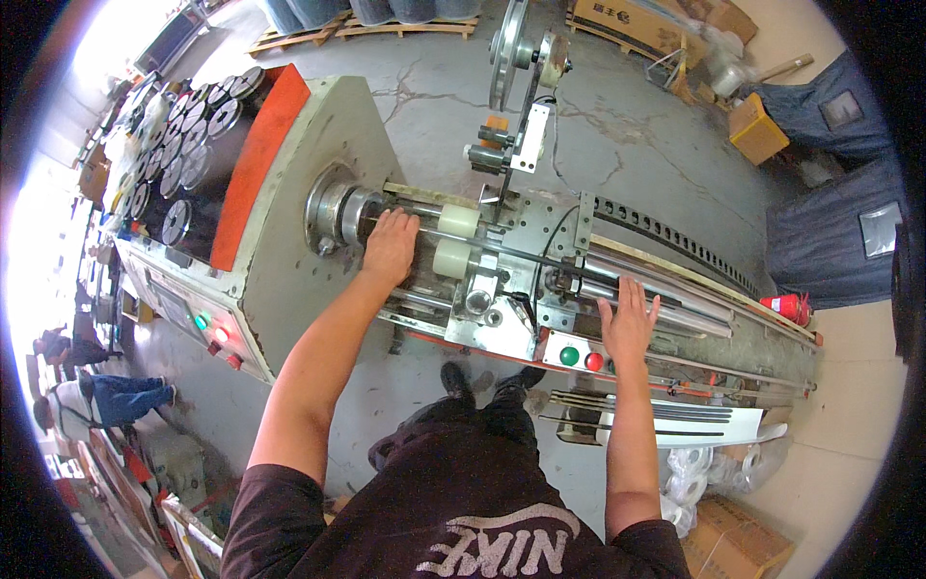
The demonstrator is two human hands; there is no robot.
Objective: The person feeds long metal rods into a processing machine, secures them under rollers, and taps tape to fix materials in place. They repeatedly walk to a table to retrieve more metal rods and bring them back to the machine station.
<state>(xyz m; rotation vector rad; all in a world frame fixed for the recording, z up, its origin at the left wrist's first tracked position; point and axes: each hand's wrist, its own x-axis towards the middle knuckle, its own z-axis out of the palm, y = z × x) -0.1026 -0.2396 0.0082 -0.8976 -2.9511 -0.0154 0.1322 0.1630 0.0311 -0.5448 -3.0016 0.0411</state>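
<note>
A long, thin metal rod (502,247) lies lengthwise along the bed of a lathe-like machine (535,227). My left hand (391,246) is closed over the rod's left end, right beside the round metal chuck (359,212); its palm side is hidden. Two white plastic rollers (451,258) sit just right of that hand, one on each side of the rod. My right hand (631,318) reaches over the rod's right part, fingers stretched and thumb apart. Whether its fingertips press on the rod cannot be made out.
Green (569,356) and red (593,361) buttons sit on the machine's near side. Several dark rods lie on a white tray (743,427) below my right forearm. Black cylinders (177,222) crowd the grey machine housing (299,222). A pulley wheel (508,53) stands beyond; a person (111,398) is at far left.
</note>
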